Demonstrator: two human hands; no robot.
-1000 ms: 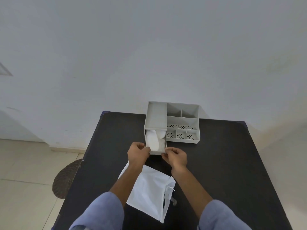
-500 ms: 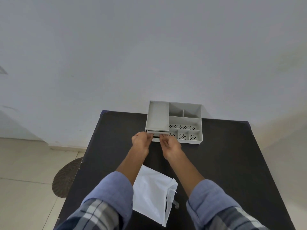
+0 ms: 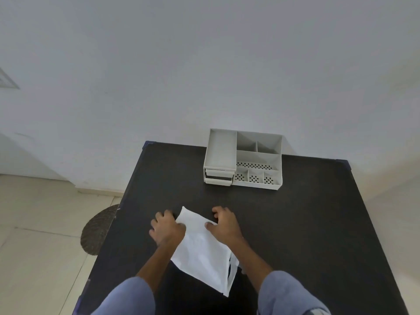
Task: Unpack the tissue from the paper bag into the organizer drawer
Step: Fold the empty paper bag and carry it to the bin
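Note:
The white paper bag (image 3: 202, 248) lies flat on the black table (image 3: 306, 223) close to me. My left hand (image 3: 167, 228) grips its upper left edge, thumb over the paper. My right hand (image 3: 223, 226) holds the upper right corner, with its thumb on the bag and its fingers curled beyond it. The grey organizer (image 3: 258, 153) stands at the table's far edge against the wall. Its drawer (image 3: 218, 178), low on the left side, is pushed in. No tissue is visible.
The organizer's open compartments on the right hold nothing I can see. A round brown mat (image 3: 100, 228) lies on the tiled floor left of the table. The white wall rises right behind the organizer.
The drawer with the tissue was pushed shut by both hands. Both hands then drew back toward me and now hold the paper bag's top edge.

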